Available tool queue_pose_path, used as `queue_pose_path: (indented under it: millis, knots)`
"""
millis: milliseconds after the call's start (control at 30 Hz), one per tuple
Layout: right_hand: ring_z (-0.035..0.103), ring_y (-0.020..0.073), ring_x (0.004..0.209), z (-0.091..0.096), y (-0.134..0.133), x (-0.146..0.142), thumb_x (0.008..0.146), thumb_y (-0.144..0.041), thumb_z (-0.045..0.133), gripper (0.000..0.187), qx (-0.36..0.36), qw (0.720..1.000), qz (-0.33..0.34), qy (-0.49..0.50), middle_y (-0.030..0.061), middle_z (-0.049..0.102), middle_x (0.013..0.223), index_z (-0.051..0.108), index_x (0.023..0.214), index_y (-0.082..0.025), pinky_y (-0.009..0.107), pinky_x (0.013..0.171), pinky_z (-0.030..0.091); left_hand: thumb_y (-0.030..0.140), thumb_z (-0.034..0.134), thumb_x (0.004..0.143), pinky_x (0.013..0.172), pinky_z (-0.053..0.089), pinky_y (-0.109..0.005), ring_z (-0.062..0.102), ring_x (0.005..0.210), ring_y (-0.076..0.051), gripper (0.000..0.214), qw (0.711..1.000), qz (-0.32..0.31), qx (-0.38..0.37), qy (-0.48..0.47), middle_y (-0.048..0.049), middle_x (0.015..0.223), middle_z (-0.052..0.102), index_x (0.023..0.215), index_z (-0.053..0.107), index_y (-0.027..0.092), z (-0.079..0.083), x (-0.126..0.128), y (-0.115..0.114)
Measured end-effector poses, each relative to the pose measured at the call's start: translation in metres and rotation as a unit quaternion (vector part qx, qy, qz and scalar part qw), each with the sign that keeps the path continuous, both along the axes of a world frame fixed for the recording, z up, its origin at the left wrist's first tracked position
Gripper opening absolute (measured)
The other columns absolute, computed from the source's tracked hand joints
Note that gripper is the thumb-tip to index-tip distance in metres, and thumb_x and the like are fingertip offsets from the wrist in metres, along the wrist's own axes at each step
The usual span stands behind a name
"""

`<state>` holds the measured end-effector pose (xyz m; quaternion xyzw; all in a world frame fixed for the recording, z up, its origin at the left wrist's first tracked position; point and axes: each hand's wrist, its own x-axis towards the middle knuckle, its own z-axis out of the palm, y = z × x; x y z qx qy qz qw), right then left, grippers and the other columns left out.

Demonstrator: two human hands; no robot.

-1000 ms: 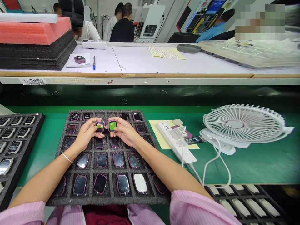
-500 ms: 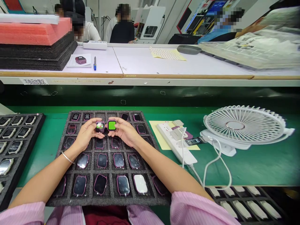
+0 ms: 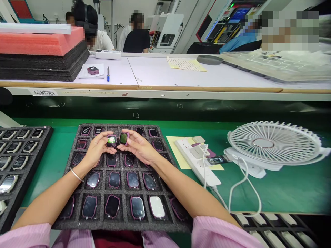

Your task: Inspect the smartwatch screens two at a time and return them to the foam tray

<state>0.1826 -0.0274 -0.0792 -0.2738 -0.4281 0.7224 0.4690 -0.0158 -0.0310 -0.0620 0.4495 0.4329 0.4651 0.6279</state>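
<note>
Between the fingers of my left hand (image 3: 99, 147) is a purple-framed smartwatch (image 3: 111, 141) with a lit, multicoloured screen. My right hand (image 3: 139, 147) grips a second purple smartwatch (image 3: 123, 138), turned a little, its screen dark green. The two watches are close side by side above a black foam tray (image 3: 103, 222). Purple-framed watch bodies, such as one dark watch (image 3: 114, 179), lie in the tray's square compartments. One white-faced watch (image 3: 157, 207) sits in the front row. My hands and forearms hide some compartments.
Right of the tray stand a white power strip (image 3: 198, 163) with cables and a white fan (image 3: 274, 143). Another foam tray (image 3: 48, 132) of pale-framed watches is at left. A raised shelf (image 3: 155, 74) runs behind, bearing a foam stack (image 3: 43, 63). People sit beyond.
The watch in my right hand has tilted, and its screen has gone from bright green to darker green. Both hands keep their hold. The whole view has shifted slightly.
</note>
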Motion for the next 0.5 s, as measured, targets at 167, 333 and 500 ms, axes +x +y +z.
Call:
queue_pose_path:
  millis: [167,333,500]
  knots:
    - [0.073,0.0183,0.079,0.0010,0.0027,-0.0002,0.076,-0.036,0.079,0.051,-0.060,0.998,0.003,0.013,0.0042,0.072,0.100,0.059,0.121,-0.024,0.030,0.073,0.055,0.033,0.059,0.082,0.059,0.060,-0.031,0.071,0.060,-0.017,0.038,1.000,-0.002,0.004,0.003,-0.0023,0.080,0.067,0.115,0.059,0.015,-0.0016,-0.0002,0.0002]
    - [0.067,0.0126,0.058,-0.0005,0.0033,-0.0002,0.076,-0.035,0.078,0.034,-0.050,0.998,-0.033,-0.033,0.0032,0.075,0.088,0.060,0.100,-0.020,0.023,0.053,0.045,0.035,0.059,0.081,0.057,0.059,-0.030,0.071,0.058,-0.018,0.038,1.000,0.002,0.003,0.021,-0.0008,0.079,0.065,0.113,0.059,0.015,-0.0016,0.0003,0.0006]
    - [0.062,0.0098,0.052,-0.0006,0.0023,-0.0013,0.075,-0.040,0.079,0.033,-0.037,0.996,-0.049,-0.064,0.0004,0.073,0.083,0.060,0.094,-0.021,0.022,0.049,0.042,0.036,0.060,0.081,0.053,0.056,-0.026,0.070,0.055,-0.016,0.035,0.999,0.011,0.005,0.042,0.0004,0.077,0.064,0.109,0.060,0.016,0.0016,0.0015,-0.0001]
